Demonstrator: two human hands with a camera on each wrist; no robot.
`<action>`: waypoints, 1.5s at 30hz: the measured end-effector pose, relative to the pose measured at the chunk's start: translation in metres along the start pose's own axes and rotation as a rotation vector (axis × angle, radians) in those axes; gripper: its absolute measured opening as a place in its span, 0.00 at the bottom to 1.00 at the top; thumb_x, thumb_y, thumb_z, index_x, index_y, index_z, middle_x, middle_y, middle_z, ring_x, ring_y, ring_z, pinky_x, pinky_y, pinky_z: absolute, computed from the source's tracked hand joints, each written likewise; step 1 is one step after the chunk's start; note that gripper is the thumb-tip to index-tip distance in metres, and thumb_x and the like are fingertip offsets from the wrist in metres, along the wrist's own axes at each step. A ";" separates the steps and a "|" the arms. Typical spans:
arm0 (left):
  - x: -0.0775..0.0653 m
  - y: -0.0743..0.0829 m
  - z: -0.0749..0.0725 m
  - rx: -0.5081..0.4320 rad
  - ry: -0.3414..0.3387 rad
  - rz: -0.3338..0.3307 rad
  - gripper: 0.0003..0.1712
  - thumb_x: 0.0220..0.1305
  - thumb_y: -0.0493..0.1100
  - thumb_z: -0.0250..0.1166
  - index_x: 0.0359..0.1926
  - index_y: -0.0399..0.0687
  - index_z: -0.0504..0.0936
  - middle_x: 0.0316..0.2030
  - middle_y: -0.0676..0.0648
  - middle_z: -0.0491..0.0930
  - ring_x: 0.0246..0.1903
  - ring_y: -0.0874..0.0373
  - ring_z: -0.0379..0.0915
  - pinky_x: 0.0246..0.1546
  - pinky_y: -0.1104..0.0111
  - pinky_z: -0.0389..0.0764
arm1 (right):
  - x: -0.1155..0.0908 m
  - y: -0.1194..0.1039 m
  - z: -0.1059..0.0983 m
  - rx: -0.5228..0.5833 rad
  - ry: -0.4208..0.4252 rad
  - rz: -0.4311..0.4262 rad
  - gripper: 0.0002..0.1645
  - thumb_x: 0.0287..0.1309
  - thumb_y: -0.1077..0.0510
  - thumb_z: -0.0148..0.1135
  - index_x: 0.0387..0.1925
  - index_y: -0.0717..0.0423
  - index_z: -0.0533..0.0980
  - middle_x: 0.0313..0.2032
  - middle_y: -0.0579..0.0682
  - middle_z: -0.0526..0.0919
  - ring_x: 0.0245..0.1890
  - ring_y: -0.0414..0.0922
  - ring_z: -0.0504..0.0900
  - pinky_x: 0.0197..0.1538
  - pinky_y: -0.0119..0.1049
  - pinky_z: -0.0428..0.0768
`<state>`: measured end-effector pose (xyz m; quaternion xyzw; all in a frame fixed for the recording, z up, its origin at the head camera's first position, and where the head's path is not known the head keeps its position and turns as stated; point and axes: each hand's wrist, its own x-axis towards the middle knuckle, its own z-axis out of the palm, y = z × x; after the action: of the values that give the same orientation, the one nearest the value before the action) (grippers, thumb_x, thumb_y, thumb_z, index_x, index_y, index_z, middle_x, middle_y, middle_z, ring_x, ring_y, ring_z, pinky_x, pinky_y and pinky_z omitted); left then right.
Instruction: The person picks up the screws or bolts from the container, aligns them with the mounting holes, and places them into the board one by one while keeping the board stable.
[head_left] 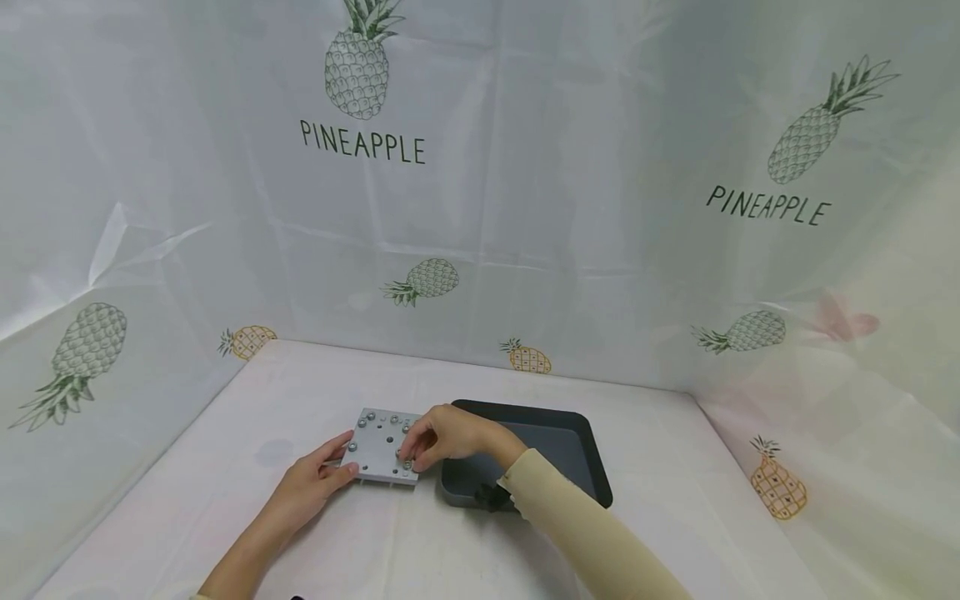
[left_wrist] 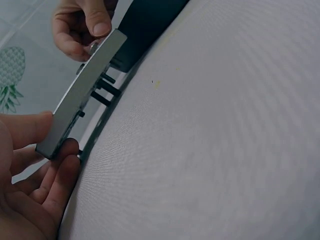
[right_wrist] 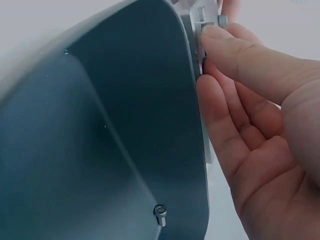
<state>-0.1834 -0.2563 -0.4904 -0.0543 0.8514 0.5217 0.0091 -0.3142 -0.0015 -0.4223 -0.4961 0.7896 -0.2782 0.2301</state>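
Observation:
A silver metal plate (head_left: 377, 457) with several socket-head screws and holes in its face is held a little above the table. My left hand (head_left: 306, 490) grips its left edge, thumb on top and fingers beneath. Screw shafts (left_wrist: 106, 92) stick out of the plate's underside in the left wrist view. My right hand (head_left: 455, 433) is over the plate's right side, thumb and fingers pinching a screw (left_wrist: 93, 48) at the face. Part of that screw is hidden by the fingertips. In the right wrist view, the right thumb and fingers close together at the plate's edge.
A dark grey tray (head_left: 525, 409) stands right of the plate, under the right forearm. One loose screw (right_wrist: 160, 214) lies inside it by the wall. A black object (head_left: 491, 497) shows at the right wrist. White pineapple-print sheeting (head_left: 570, 208) surrounds the white table (head_left: 337, 367).

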 end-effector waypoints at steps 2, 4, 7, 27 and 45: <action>0.000 -0.001 0.000 0.000 0.001 -0.006 0.42 0.74 0.54 0.69 0.82 0.49 0.64 0.72 0.31 0.71 0.60 0.47 0.81 0.68 0.41 0.72 | -0.001 0.000 0.000 0.007 -0.004 -0.008 0.13 0.61 0.64 0.77 0.47 0.52 0.89 0.39 0.38 0.90 0.37 0.29 0.84 0.47 0.26 0.85; 0.000 -0.001 0.000 -0.004 -0.001 -0.009 0.43 0.74 0.55 0.69 0.82 0.49 0.64 0.72 0.31 0.71 0.60 0.48 0.81 0.68 0.41 0.72 | -0.003 -0.001 -0.002 0.019 -0.004 -0.014 0.13 0.62 0.64 0.77 0.48 0.53 0.89 0.41 0.39 0.90 0.38 0.30 0.85 0.48 0.27 0.85; 0.000 -0.002 0.000 -0.005 -0.002 -0.009 0.43 0.74 0.55 0.69 0.82 0.50 0.64 0.72 0.31 0.71 0.58 0.50 0.81 0.68 0.42 0.72 | -0.010 0.000 -0.009 0.042 0.018 -0.015 0.14 0.64 0.64 0.75 0.51 0.54 0.89 0.45 0.44 0.91 0.41 0.33 0.86 0.50 0.29 0.85; 0.001 -0.002 -0.003 0.020 -0.005 -0.005 0.44 0.74 0.57 0.68 0.82 0.50 0.63 0.73 0.31 0.69 0.54 0.52 0.78 0.68 0.41 0.71 | -0.056 0.045 -0.043 -0.116 0.217 0.156 0.24 0.67 0.63 0.72 0.64 0.56 0.82 0.60 0.53 0.85 0.49 0.44 0.88 0.51 0.33 0.85; 0.001 -0.001 0.001 0.011 0.012 -0.012 0.43 0.73 0.57 0.69 0.82 0.51 0.64 0.72 0.33 0.72 0.53 0.55 0.81 0.65 0.43 0.74 | -0.043 0.066 -0.037 -0.169 0.129 0.198 0.22 0.67 0.64 0.71 0.62 0.55 0.83 0.56 0.51 0.87 0.45 0.39 0.87 0.48 0.33 0.83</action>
<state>-0.1845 -0.2562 -0.4917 -0.0625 0.8540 0.5164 0.0072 -0.3635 0.0684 -0.4351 -0.4144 0.8685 -0.2180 0.1623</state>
